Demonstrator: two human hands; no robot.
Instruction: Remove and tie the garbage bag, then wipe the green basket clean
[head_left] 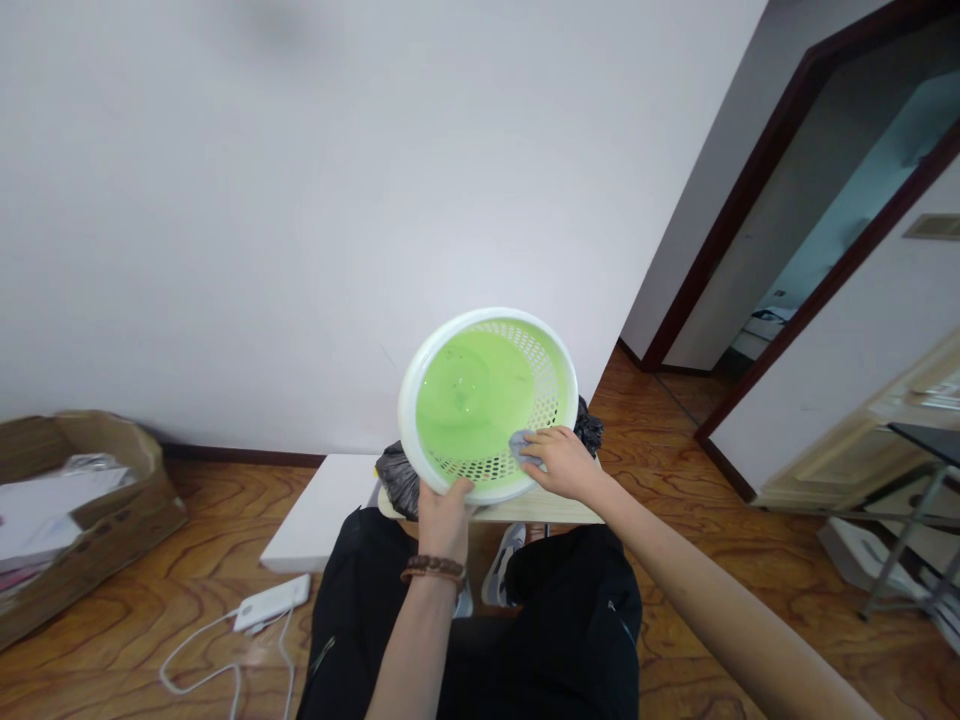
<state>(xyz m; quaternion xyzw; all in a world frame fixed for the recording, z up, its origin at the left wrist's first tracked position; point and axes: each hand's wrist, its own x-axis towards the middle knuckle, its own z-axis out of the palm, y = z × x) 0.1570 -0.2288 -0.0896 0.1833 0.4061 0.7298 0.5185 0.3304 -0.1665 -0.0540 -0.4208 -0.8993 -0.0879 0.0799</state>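
Note:
A round plastic basket (pixel 480 380), light green inside with a white rim and a band of holes round its wall, is tilted toward me above a small pale table (pixel 540 508). My left hand (pixel 444 515) grips the rim at the lower left, thumb on the inner side. Against the holed inner wall at the lower right, my right hand (pixel 555 460) presses a small grey-blue cloth (pixel 520 446) under its fingers. Black plastic bags (pixel 399 478) show on both sides behind the basket.
A cardboard box (pixel 150 470) with papers stands at left. A white flat box (pixel 307 520) and a white power strip (pixel 271 602) with its cord lie on the wooden floor. The wall is close ahead; a doorway and a folding metal-legged stand (pixel 911 540) are at right.

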